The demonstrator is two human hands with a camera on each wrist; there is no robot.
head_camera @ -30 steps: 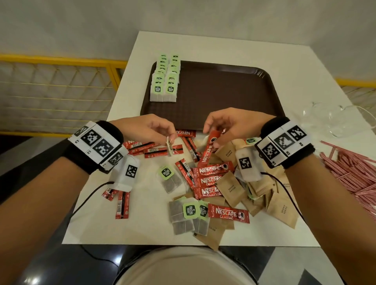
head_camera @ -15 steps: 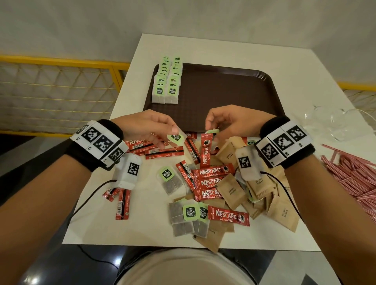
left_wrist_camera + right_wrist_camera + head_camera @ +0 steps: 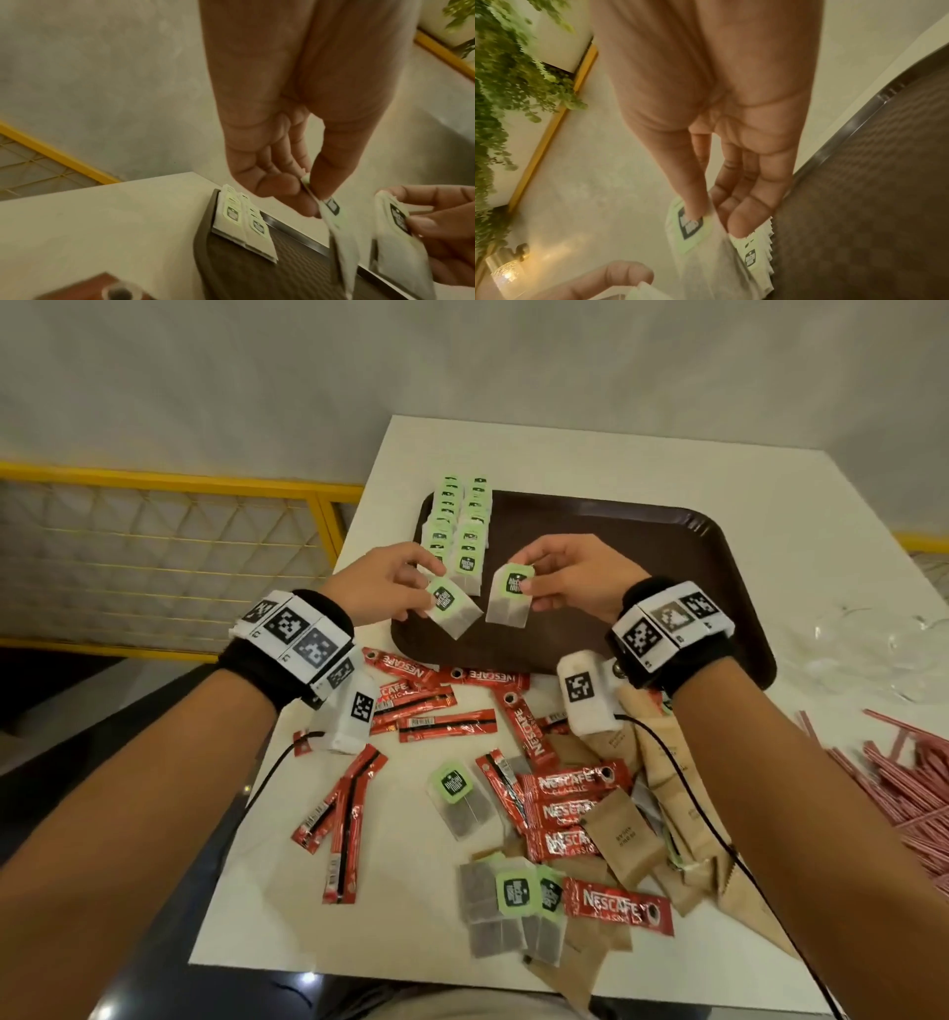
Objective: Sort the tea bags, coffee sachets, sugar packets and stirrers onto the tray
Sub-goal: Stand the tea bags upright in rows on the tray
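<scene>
My left hand (image 3: 411, 585) pinches a green-labelled tea bag (image 3: 452, 611) by its top, above the near left of the brown tray (image 3: 667, 567). My right hand (image 3: 539, 580) pinches a second tea bag (image 3: 508, 598) beside it. Both bags hang over the tray, just in front of two rows of tea bags (image 3: 462, 526) laid along the tray's left edge. In the left wrist view my left-hand tea bag (image 3: 339, 227) dangles next to the one in my right hand (image 3: 395, 229). The right wrist view has my thumb and fingers (image 3: 741, 221) on the right-hand bag (image 3: 693, 233).
Red coffee sachets (image 3: 570, 809), brown sugar packets (image 3: 626, 839) and more tea bags (image 3: 513, 901) lie scattered on the white table (image 3: 590, 449) before the tray. Pink stirrers (image 3: 904, 783) are piled at the right edge. A clear glass item (image 3: 883, 654) sits right of the tray.
Both hands have lifted from the scattered pile and moved forward over the tray, each carrying a tea bag. The right hand let go of the red coffee sachet it touched a second ago.
</scene>
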